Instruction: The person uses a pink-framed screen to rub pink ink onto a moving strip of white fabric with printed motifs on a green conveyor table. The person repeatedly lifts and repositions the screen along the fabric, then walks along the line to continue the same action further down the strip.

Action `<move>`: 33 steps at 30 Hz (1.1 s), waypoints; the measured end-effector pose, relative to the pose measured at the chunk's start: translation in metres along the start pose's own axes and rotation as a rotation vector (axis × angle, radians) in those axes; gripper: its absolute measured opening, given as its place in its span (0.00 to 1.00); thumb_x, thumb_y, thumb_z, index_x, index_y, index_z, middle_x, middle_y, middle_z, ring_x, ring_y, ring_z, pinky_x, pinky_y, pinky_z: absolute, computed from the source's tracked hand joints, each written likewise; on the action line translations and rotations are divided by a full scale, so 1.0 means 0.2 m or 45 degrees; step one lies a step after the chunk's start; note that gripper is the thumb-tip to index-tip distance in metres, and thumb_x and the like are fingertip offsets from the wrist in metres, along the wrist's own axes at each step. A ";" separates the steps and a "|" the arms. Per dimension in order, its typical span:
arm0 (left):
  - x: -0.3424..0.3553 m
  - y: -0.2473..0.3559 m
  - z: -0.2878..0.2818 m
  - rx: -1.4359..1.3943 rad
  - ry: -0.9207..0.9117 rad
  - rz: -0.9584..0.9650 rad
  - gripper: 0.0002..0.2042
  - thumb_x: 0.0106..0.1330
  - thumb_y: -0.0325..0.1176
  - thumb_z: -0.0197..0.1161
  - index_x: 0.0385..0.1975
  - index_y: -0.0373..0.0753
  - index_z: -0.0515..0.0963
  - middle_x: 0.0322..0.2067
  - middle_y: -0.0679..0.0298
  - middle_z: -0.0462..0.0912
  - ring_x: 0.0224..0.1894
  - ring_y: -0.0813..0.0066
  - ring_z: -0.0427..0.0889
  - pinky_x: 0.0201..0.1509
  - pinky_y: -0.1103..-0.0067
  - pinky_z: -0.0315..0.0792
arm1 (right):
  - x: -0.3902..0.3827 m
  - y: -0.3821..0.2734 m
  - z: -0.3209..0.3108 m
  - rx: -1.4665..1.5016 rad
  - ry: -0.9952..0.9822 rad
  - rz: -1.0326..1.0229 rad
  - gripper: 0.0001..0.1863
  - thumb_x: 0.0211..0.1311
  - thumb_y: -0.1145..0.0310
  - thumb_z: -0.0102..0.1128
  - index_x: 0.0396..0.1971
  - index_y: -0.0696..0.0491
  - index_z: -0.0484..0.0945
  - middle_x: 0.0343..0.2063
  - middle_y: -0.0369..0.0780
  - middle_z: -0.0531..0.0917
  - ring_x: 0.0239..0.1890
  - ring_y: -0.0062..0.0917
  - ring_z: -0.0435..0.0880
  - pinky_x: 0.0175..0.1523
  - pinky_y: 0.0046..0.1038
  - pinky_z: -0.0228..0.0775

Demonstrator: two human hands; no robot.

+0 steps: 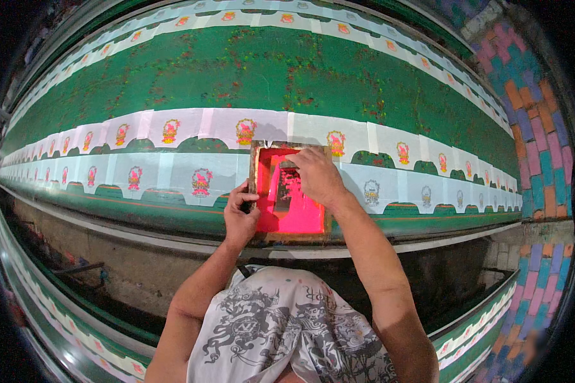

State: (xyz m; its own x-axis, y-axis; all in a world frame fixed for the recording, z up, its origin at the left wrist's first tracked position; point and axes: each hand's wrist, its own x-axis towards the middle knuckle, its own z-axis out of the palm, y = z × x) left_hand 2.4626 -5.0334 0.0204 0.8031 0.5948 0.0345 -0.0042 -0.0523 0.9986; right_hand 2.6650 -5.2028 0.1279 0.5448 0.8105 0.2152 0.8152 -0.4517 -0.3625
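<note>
Grasps the left side of a rectangular, worn brown wooden frame (254,167) with the left hand (239,216), bending the fingers against its outer edge. Clenches the right hand (318,173) inside the upper right part of the same frame, on a narrow, greyish tool (289,164) mostly hidden beneath the fingers; cannot tell its full shape. Has the frame lying flat on a near row of pale blue, scalloped fabric panels (166,182), close to the near edge of a long, green table (255,76) speckled with red and yellow, and overlapping the lower border of a row of white fabric panels (195,124) just beyond. Inside the frame, bright pink ink (294,225) around a darker patch in the middle. Along the pale blue row, pink-filled emblems (201,182) to the left of the frame and greyish outlined emblems (372,191) to the right. Along the white row, pink-and-yellow emblems (246,131) on both sides. Wears a white shirt (268,319) printed with dark grey figures. At the far right, a floor of multicoloured bricks (535,137).
</note>
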 end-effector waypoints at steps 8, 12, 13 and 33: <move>0.00 0.03 0.00 0.029 -0.056 0.103 0.19 0.53 0.14 0.69 0.45 0.38 0.87 0.71 0.47 0.76 0.75 0.54 0.75 0.79 0.65 0.67 | -0.18 -0.10 0.07 -0.084 -0.086 -0.023 0.27 0.60 0.75 0.66 0.62 0.50 0.84 0.52 0.43 0.86 0.61 0.42 0.85 0.66 0.45 0.78; 0.00 0.04 -0.01 0.084 -0.066 0.154 0.18 0.55 0.15 0.70 0.46 0.38 0.87 0.71 0.46 0.77 0.75 0.54 0.76 0.79 0.65 0.67 | -0.41 -0.30 0.07 -0.079 -0.094 -0.040 0.29 0.58 0.75 0.66 0.63 0.49 0.84 0.53 0.40 0.86 0.59 0.39 0.85 0.63 0.45 0.78; 0.00 0.03 -0.02 0.128 -0.056 0.177 0.17 0.56 0.16 0.70 0.46 0.37 0.87 0.71 0.45 0.77 0.75 0.54 0.76 0.79 0.65 0.67 | -0.45 -0.35 0.06 -0.066 -0.091 -0.042 0.29 0.58 0.75 0.66 0.63 0.49 0.85 0.53 0.40 0.85 0.59 0.39 0.85 0.64 0.45 0.77; 0.02 -0.07 -0.03 -0.333 -0.085 0.041 0.16 0.73 0.17 0.66 0.58 0.37 0.82 0.74 0.45 0.74 0.74 0.60 0.77 0.77 0.66 0.71 | -0.09 -0.07 0.05 -0.145 -0.092 0.014 0.29 0.58 0.77 0.67 0.63 0.48 0.85 0.52 0.42 0.86 0.60 0.41 0.84 0.67 0.43 0.77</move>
State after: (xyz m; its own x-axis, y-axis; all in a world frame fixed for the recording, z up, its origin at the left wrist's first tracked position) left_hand 2.4617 -5.0252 0.0074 0.8377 0.5413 0.0721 -0.1768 0.1439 0.9737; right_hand 2.6413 -5.2079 0.1195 0.5418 0.8280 0.1443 0.8283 -0.4969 -0.2587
